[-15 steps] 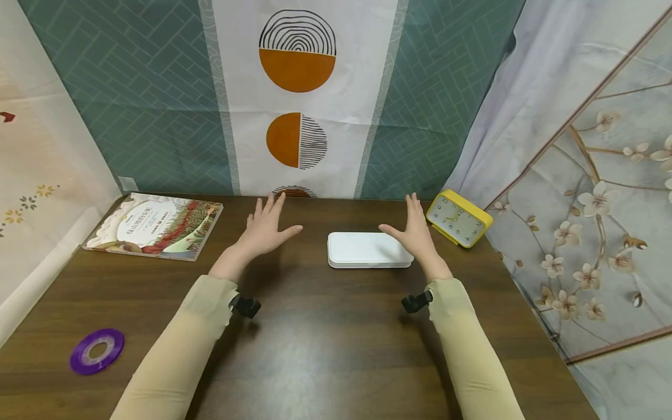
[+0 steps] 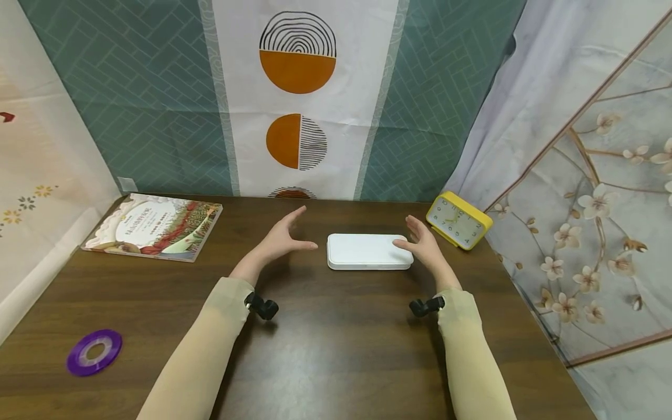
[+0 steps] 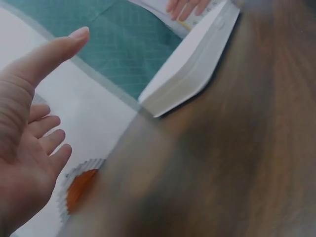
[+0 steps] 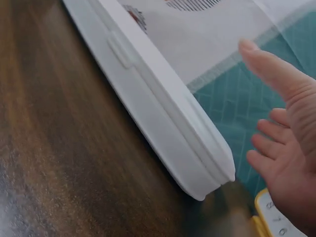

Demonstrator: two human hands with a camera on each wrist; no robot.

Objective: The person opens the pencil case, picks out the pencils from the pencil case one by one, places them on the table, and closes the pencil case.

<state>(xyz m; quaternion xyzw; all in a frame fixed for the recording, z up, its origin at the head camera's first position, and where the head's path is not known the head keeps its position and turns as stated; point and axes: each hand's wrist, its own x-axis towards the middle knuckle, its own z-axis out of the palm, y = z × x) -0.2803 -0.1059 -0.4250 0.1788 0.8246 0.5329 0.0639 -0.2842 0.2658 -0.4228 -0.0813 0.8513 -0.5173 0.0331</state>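
Observation:
A closed white case (image 2: 362, 252) with rounded corners lies flat on the brown table, and its front side shows a seam and a small catch in the right wrist view. To its left my left hand (image 2: 278, 239) hovers with thumb and fingers spread apart, holding nothing. At the right end my right hand (image 2: 426, 248) is held over the table, its thumb overlapping the case's top in the head view. In the right wrist view that thumb (image 4: 276, 71) is apart from the case, and the palm holds nothing.
A yellow alarm clock (image 2: 459, 220) stands at the back right, just beyond the right hand. On the back left lies a picture book (image 2: 152, 227); a purple roll of tape (image 2: 94, 353) lies at the front left. Curtains (image 2: 168, 116) border the table's back and sides.
My left hand has moved right and slightly nearer, toward the case. The right hand has come lower and shifted slightly right, its fingers more bent. The case has stayed in place.

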